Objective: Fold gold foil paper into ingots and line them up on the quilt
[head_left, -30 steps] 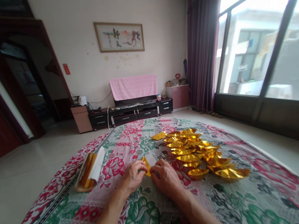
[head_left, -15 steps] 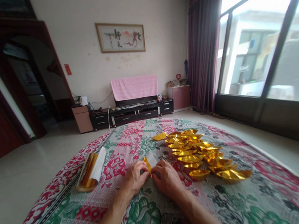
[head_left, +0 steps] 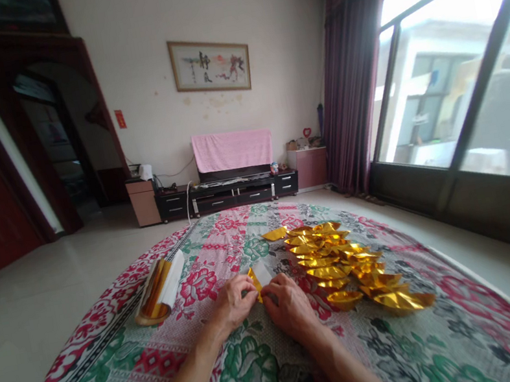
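A small sheet of gold and white paper [head_left: 262, 273] is held between my hands at the middle of the cloth-covered table. My left hand [head_left: 237, 299] pinches its left, gold side. With closed fingers, my right hand [head_left: 288, 300] grips its near right edge. Several folded gold paper pieces [head_left: 326, 272] lie in rows to the right of my right hand. A loose roll of gold and white sheets [head_left: 160, 290] rests on the cloth to the left.
A flowered cloth [head_left: 248, 376] covers the round table. Beyond it stand a black low cabinet [head_left: 217, 202] and a screen under a pink cloth [head_left: 232, 149]. A glazed window frame [head_left: 453, 169] is at the right.
The whole view has shifted slightly. Both hands keep their hold on the paper, and the other pieces lie as before on the cloth.
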Demonstrator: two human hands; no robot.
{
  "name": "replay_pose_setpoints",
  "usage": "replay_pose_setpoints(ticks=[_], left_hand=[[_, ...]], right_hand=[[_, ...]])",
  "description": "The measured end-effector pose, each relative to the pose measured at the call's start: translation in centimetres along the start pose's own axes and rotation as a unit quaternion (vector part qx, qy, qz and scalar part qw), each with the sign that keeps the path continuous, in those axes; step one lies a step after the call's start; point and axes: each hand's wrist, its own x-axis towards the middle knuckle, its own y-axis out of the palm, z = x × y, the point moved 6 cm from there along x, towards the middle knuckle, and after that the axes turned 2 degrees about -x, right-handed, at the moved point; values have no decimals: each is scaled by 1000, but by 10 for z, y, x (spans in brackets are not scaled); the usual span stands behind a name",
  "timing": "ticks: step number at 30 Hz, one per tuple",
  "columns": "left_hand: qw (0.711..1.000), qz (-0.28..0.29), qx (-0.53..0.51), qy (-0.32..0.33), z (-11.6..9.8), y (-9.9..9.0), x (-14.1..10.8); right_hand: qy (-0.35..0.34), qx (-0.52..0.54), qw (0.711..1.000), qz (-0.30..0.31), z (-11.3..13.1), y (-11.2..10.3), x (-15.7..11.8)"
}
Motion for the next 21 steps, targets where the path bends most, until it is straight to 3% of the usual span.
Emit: replay_pose_setpoints(ticks=[6, 14, 21], left_hand=[[1000, -9, 3, 6, -2, -1, -1], [1000, 8, 10, 7, -5, -2, -1], [999, -35, 11, 33, -13, -9, -7]], right_hand=[[28, 7, 1000, -3, -2, 2, 3], [7, 60, 997, 38, -11, 5, 6], [-11, 53, 998, -14, -10, -1, -1]])
